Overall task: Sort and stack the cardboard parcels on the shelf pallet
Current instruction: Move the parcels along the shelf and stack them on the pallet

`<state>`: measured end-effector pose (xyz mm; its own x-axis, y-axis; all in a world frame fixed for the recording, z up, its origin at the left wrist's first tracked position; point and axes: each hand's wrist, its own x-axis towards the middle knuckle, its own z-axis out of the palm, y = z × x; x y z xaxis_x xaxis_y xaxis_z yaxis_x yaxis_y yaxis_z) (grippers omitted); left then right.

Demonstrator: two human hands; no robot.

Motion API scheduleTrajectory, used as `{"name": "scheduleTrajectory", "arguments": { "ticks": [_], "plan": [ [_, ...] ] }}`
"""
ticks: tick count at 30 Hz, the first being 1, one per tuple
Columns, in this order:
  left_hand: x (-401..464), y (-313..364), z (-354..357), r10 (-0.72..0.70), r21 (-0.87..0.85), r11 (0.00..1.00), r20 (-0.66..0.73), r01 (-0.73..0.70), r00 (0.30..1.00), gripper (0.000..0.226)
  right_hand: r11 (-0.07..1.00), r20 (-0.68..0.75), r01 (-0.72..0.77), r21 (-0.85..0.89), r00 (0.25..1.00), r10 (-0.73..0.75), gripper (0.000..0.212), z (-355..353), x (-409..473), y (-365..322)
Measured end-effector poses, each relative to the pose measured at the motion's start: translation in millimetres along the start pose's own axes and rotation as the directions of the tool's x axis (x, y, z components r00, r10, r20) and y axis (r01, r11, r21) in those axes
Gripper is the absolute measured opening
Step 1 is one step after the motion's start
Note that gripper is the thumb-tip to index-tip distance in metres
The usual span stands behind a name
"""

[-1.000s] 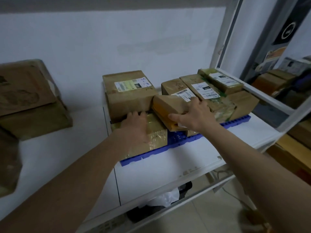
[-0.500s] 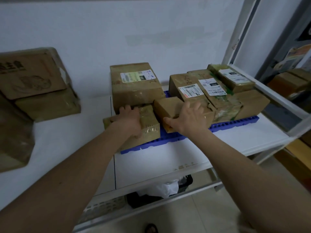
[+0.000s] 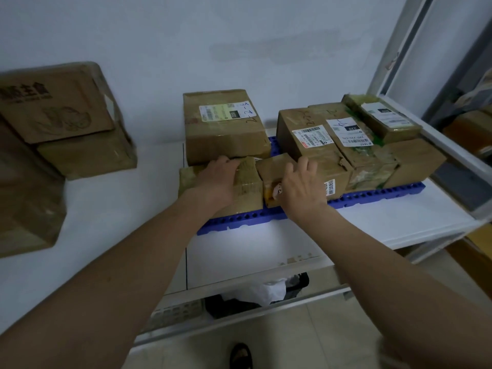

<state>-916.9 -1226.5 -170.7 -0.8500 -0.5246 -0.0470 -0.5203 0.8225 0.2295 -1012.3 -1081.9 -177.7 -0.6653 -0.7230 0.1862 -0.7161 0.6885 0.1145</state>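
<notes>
A: What is far to the left of the hands?
B: Two worn cardboard boxes (image 3: 66,123), stacked and a little blurred, stand on the white shelf (image 3: 266,246).

A: And the left hand (image 3: 215,179)?
B: It lies on top of a low taped parcel (image 3: 246,187), fingers curled over its far edge. The tape is shiny and wrinkled. Just behind the fingers stands a bigger box (image 3: 225,126) with a white label and pen marks.

A: The right hand (image 3: 300,187)?
B: It rests on a small parcel (image 3: 274,169), a brown block that touches the taped parcel. The fingers are spread and only a little bent, so it presses more than grips.

A: To the right of this hand?
B: A labelled parcel (image 3: 314,145), then more taped parcels (image 3: 372,145) close together. All parcels sit on the blue pallet (image 3: 354,197), plastic with round holes along the edge.
</notes>
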Motion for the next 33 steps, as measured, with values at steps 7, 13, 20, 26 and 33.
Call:
{"name": "scheduleTrajectory", "arguments": {
  "ticks": [7, 13, 20, 26, 33],
  "plan": [
    [-33.0, -4.7, 15.8, -0.197, -0.338, 0.94, -0.662, -0.053, 0.723, 0.043, 0.972, 0.121, 0.161, -0.171, 0.983, -0.141, 0.041, -3.5, 1.7, -2.8],
    [-33.2, -55.6, 20.9, -0.777, -0.875, 0.187, 0.146, 0.447, 0.612, 0.066, 0.932, 0.143, 0.272, -0.242, 0.96, -0.243, 0.046, -5.4, 10.0, -8.1],
    [-33.9, -67.4, 24.2, -0.397, -0.917, -0.164, 0.399, 0.363, 0.827, 0.039, 0.925, 0.247, 0.297, -0.239, 0.939, -0.238, 0.049, -2.5, 15.5, -7.0],
    [-29.4, -63.1, 27.4, -0.369, -0.909, -0.12, 0.413, 0.398, 0.833, 0.039, 0.927, 0.267, 0.303, -0.221, 0.933, -0.241, 0.048, 1.9, 14.5, -1.6],
    [-27.8, -64.1, 27.6, -0.373, -0.893, -0.052, 0.433, 0.447, 0.821, 0.04, 0.927, 0.267, 0.3, -0.227, 0.934, -0.237, 0.045, 4.9, 16.6, -3.5]
  ]
}}
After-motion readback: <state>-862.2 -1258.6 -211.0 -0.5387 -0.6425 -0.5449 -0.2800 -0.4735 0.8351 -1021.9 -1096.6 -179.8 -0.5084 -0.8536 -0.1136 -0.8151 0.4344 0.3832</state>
